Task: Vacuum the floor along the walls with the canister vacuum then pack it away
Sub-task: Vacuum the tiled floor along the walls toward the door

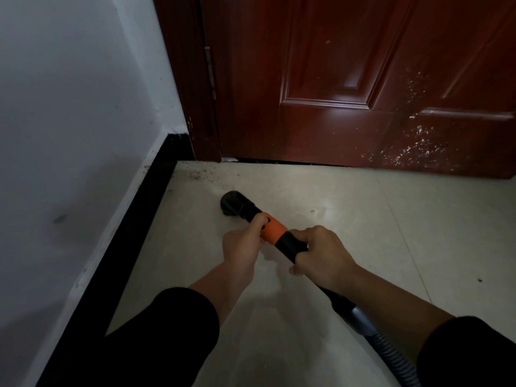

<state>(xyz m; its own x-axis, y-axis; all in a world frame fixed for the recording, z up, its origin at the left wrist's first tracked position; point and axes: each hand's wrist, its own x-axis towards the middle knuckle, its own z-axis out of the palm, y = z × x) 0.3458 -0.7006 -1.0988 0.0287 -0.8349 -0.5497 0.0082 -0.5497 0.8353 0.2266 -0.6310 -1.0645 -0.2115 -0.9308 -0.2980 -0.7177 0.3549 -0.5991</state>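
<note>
Head view: low at the frame's right I see the ribbed hose running up into my right hand, which is clenched round the black wand. Just ahead, my left hand grasps the orange collar. Past those fingers the nozzle meets the floor, short of the dust by the door.

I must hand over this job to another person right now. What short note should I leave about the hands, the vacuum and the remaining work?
Left hand: grips the orange collar of the vacuum.
Right hand: grips the black tube just behind the collar.
Nozzle: low by the floor, aimed at the corner between baseboard and door, short of the dirt there.
Hose: runs off to the lower right; the canister is out of view.
Done: cannot tell.
Left: clear the corner dirt, finish the walls, pack away.
</note>
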